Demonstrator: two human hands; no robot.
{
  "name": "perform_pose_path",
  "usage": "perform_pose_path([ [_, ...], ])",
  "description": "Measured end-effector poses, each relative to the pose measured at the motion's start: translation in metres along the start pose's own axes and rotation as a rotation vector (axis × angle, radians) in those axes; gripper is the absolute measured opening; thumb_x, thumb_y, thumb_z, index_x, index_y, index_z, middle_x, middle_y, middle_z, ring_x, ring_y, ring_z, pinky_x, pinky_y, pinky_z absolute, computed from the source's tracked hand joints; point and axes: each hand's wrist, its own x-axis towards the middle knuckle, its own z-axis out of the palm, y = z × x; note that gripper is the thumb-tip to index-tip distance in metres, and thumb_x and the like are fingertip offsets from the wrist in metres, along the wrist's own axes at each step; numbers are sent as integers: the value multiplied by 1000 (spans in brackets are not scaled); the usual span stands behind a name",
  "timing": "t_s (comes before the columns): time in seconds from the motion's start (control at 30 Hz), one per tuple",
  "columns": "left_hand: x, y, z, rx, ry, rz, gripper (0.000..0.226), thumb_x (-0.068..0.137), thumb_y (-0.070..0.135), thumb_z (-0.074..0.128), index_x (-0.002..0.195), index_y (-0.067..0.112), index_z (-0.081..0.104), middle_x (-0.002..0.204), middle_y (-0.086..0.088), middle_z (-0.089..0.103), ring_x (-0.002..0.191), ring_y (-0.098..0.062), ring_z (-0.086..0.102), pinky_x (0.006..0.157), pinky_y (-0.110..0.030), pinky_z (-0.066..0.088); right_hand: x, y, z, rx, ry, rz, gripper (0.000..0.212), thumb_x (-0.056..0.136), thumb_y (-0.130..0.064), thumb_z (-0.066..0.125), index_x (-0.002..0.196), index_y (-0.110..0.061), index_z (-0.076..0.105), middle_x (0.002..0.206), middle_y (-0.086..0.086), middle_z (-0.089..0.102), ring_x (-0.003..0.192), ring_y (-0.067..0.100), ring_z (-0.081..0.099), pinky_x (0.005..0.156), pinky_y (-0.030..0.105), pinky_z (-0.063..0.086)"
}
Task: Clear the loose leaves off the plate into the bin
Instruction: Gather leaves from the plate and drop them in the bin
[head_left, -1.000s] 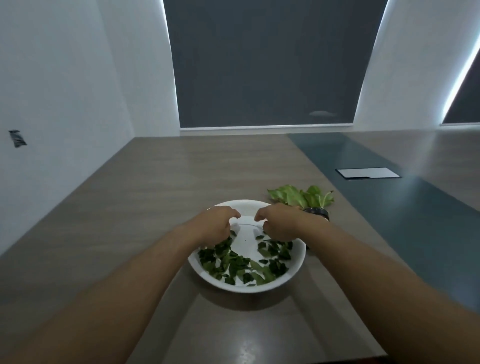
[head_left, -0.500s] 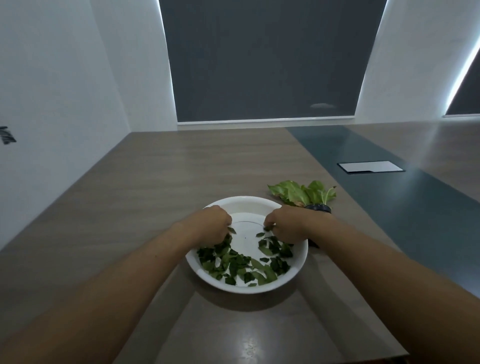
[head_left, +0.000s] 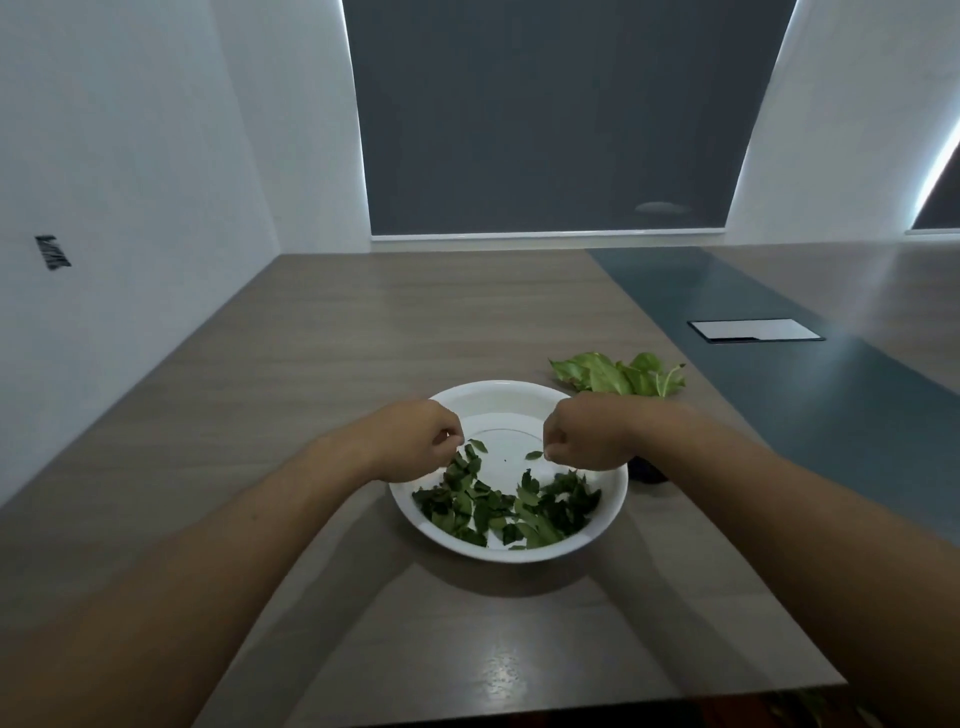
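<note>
A white plate (head_left: 498, 402) sits on the wooden table, with several dark green loose leaves (head_left: 506, 506) piled in its near half. My left hand (head_left: 415, 441) hovers over the plate's left side, fingers pinched together just above the leaves. My right hand (head_left: 587, 436) hovers over the right side, its fingertips pinching a small leaf (head_left: 534, 455). No bin is in view.
A bunch of light green leafy stalks (head_left: 618, 375) lies on the table beyond the plate's right side. A small dark object (head_left: 647, 472) sits under my right wrist. A white flat panel (head_left: 753, 330) lies in the blue strip at right. Walls close off the left and back.
Both hands have moved apart and lifted slightly from the leaf pile. A small leaf now hangs from my right fingertips. The camera has tilted a little.
</note>
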Motion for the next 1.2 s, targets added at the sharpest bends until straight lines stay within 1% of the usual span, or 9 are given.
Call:
perform_pose_path([
  [0.13,10,7,22,30,-6,8,46,109,25,46,155,22,54,159,4,55,142,-17,53,118,-34,41,9,7,15,83,34,13,46,109,-30,48,155,-31,55,159,-4,58,141,24,56,116,42,46],
  [0.23,17,13,35,8,-55,25,57,108,11,42,164,19,39,172,0,39,157,-21,37,130,-35,28,15,4,29,125,34,-6,61,107,-18,49,166,-30,40,170,-1,45,152,26,46,121,42,40],
  [0.3,18,17,37,25,-77,41,55,107,7,43,161,17,44,171,-2,40,156,-23,40,129,-38,31,16,1,35,158,25,-15,64,105,-13,47,166,-32,40,169,0,46,149,27,47,116,41,41],
  [0.43,11,19,30,52,-60,70,42,103,9,46,137,18,68,148,-2,64,136,-25,58,116,-41,44,9,-6,36,127,39,-89,47,106,-23,46,147,-38,64,141,1,69,109,18,57,92,35,44],
  [0.6,-16,13,11,39,-119,85,38,101,20,47,124,29,76,125,15,76,116,-6,66,106,-33,52,-9,-8,21,167,39,-159,34,100,-29,51,116,-39,80,93,-34,75,91,-12,68,93,26,56],
  [0.7,-25,12,0,-69,-156,66,36,102,27,48,123,36,74,110,26,80,103,7,69,96,-24,54,-16,-4,12,187,70,-113,35,104,-29,50,125,-38,77,122,-22,77,112,0,70,104,33,55],
  [0.83,-29,12,4,-34,-131,31,35,105,37,48,133,35,69,128,21,72,105,-2,64,93,-24,46,-20,-1,15,70,11,-7,42,108,-32,50,149,-31,62,154,-5,61,139,22,59,115,41,47],
  [1.07,-31,19,20,123,-191,-50,44,107,46,47,145,26,57,134,3,62,123,-20,59,108,-39,48,-30,-22,26,-79,-93,31,40,109,-36,49,131,-12,72,132,9,74,121,31,69,102,43,57],
  [1.2,-31,25,15,119,-223,-73,41,107,47,50,140,24,57,130,4,67,121,-20,60,106,-39,50,-34,-27,22,120,-159,-12,36,106,-36,49,131,-23,72,116,0,83,108,19,78,99,37,59],
])
